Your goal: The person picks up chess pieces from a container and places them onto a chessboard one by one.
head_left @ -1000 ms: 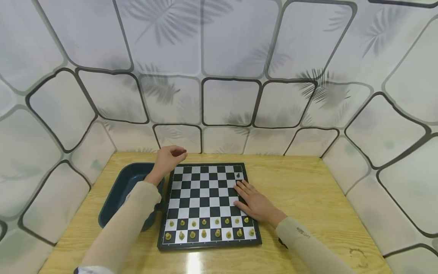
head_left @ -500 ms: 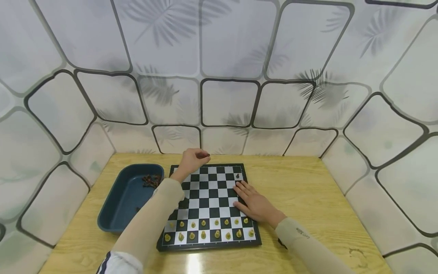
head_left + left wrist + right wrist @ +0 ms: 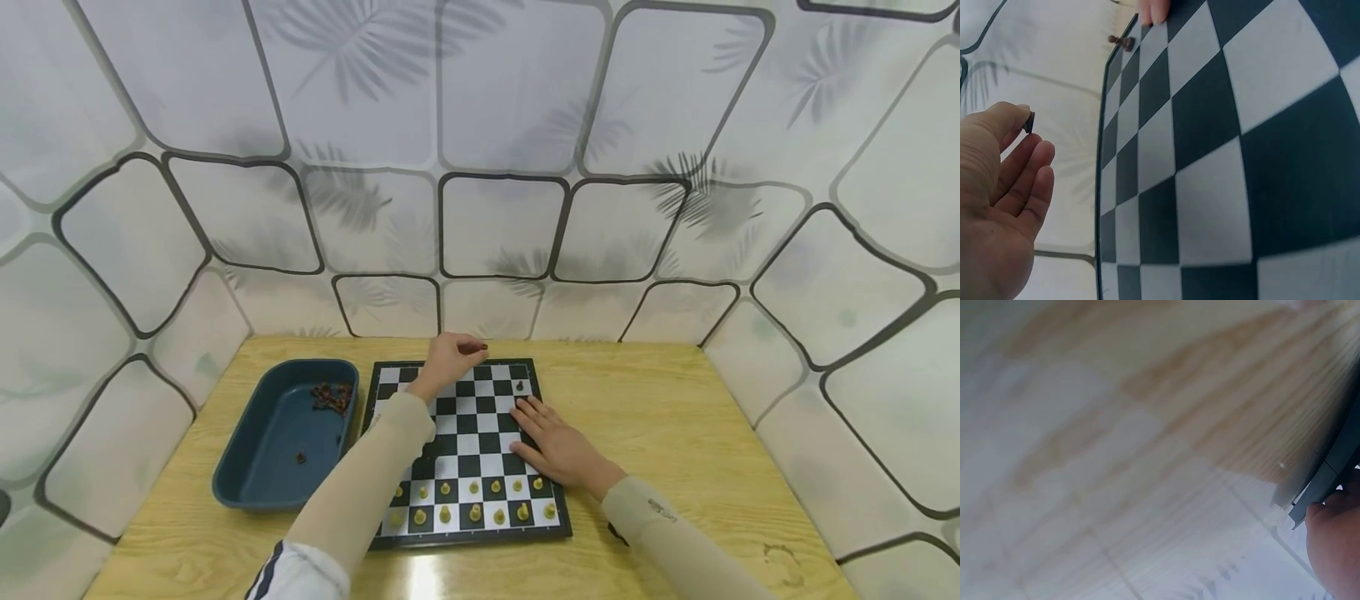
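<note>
On the counter, a few dark pieces are held in a blue bin, mostly heaped at its far right. A dark pawn is pinched between thumb and fingertips of the left hand, raised by the board's far edge. The board is lined with yellow pieces along two near rows. Another dark piece is set near the far right corner. The board's right edge is covered by the right hand, its fingers laid out straight, nothing gripped.
</note>
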A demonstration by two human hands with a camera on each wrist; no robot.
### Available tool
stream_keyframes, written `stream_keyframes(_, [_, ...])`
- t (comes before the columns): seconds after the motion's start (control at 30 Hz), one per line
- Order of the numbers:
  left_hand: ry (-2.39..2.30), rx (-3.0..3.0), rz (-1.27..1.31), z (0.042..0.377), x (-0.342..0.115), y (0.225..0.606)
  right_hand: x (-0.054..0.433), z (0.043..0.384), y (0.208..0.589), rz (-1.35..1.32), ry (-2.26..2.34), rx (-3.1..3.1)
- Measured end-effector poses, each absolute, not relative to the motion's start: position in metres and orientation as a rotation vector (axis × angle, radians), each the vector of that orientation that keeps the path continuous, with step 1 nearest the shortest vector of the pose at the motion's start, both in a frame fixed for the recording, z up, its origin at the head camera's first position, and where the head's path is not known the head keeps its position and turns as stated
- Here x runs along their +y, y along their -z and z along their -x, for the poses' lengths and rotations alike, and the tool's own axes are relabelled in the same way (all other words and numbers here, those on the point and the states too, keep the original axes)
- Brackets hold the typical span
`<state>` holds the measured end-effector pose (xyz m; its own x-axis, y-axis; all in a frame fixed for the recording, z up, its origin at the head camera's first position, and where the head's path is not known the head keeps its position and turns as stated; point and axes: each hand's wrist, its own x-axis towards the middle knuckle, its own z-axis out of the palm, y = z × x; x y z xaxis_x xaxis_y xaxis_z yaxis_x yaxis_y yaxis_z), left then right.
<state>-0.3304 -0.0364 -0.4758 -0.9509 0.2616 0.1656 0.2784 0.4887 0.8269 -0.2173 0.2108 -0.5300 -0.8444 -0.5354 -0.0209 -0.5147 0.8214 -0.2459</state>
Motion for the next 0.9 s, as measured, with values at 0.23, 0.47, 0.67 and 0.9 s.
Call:
stream_keyframes(0.23, [1.500,-2.685,0.491,0.329,-0.017,0.482,0.212,0.218,0.532,0.835,0.372,2.904])
stream_keyframes(0.47, [1.512,-2.703,0.537,0.328,-0.001,0.484,0.212,0.218,0.533,0.855,0.371,2.909])
stream_keyframes(0.67, [1.509,-2.725,0.503,0.330,0.009,0.494,0.213,0.219,0.533,0.860,0.365,2.910])
stream_keyframes(0.9, [1.545,-2.769,0.438,0.335,0.017,0.502,0.212,0.218,0.531,0.868,0.375,2.908])
